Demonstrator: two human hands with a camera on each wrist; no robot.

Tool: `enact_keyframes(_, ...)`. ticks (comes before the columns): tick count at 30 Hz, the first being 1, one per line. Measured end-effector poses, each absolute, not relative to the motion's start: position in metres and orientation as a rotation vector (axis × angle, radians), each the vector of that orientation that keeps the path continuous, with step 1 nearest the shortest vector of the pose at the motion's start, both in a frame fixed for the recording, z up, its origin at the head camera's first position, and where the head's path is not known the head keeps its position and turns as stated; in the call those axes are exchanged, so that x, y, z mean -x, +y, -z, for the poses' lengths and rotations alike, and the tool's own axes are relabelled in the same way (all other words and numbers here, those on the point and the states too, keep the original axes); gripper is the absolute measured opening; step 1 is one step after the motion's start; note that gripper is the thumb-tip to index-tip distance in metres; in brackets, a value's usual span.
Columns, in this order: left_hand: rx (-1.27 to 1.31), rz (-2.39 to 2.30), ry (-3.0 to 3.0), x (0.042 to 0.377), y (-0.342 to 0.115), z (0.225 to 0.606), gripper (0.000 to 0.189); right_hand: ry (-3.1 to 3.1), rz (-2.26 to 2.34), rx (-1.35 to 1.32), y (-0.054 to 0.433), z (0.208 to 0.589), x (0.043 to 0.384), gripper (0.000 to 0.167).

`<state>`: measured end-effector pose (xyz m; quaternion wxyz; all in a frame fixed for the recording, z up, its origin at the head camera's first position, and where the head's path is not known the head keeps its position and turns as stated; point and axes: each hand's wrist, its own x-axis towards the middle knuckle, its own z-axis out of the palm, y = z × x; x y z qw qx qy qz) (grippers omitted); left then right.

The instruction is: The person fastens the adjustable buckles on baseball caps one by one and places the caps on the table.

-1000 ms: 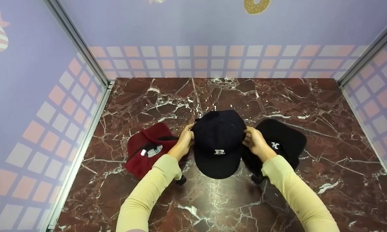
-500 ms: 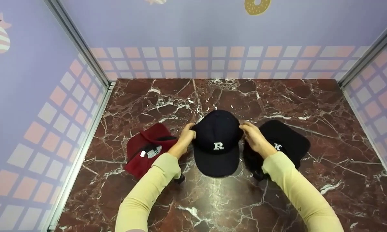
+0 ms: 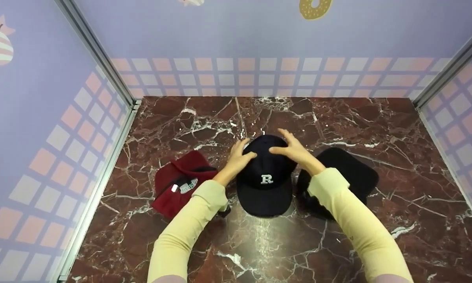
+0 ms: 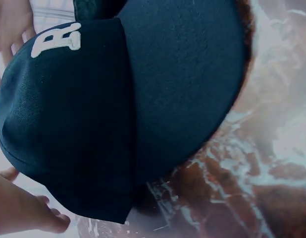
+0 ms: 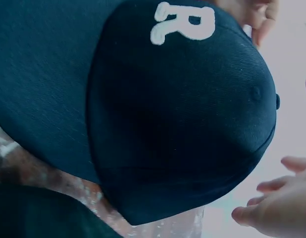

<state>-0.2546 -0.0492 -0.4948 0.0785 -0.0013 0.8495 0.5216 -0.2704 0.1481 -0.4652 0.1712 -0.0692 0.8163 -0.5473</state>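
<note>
A dark navy baseball cap (image 3: 264, 196) with a white letter R lies in the middle of the marble surface, its brim toward me. Over the left side of its crown is my left hand (image 3: 239, 160), fingers spread and thumb lying over the front. My right hand (image 3: 295, 151) is spread at the crown's right side, thumb and fingers apart. In the left wrist view the cap (image 4: 83, 114) fills the middle, with part of my left hand (image 4: 26, 210) beside its edge. Beside the crown in the right wrist view, my right hand (image 5: 281, 198) shows loosely extended fingers.
A dark red cap (image 3: 181, 184) lies on the left, partly behind my left sleeve. A black cap (image 3: 350, 169) is on the right, partly covered by my right sleeve. Purple walls (image 3: 236, 35) with a checkered border enclose the brown marble surface (image 3: 397, 196).
Both hands have let go of the navy cap's side edges and moved inward and up over its crown, fingers now spread. The cap turned slightly upright earlier and now rests nearly still.
</note>
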Motion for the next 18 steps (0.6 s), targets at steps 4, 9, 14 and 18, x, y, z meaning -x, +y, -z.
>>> enact_keyframes(4, -0.144, -1.422, 2.523, 0.257, -0.049, 0.493, 0.062, 2.338, 1.391, 0.299, 0.141, 0.468, 0.277, 0.08)
enact_keyframes(9, -0.231, -1.373, 2.49, 0.259, -0.052, 0.496, 0.062, 2.269, 1.347, 0.289, 0.138, 0.474, 0.281, 0.077)
enact_keyframes(14, -0.288, -1.412, 2.499, 0.26, -0.053, 0.502, 0.055, 2.257, 1.347, 0.285, 0.139, 0.479, 0.281, 0.071)
enact_keyframes(18, -0.312, -1.406, 2.518, 0.26, -0.052, 0.506, 0.045, 2.262, 1.316, 0.296, 0.141, 0.482, 0.28, 0.068)
